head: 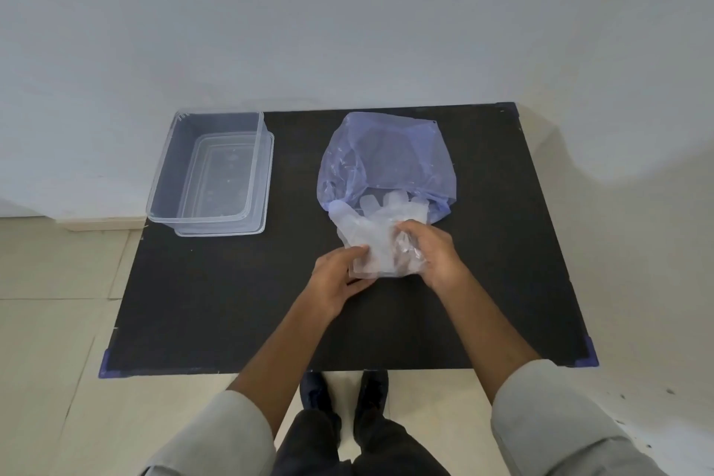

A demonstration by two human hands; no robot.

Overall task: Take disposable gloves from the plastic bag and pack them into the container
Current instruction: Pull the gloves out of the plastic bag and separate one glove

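Observation:
A stack of clear disposable gloves lies on the black table, its fingertips still at the mouth of the bluish plastic bag. My left hand grips the cuff end of the gloves from the left. My right hand pinches the same stack from the right. The clear rectangular container stands open at the table's back left, resting on its lid, with nothing visible inside.
The black table has blue corner guards and sits against a white wall. Beige tiled floor surrounds it. My dark shoes and trousers show below the near table edge.

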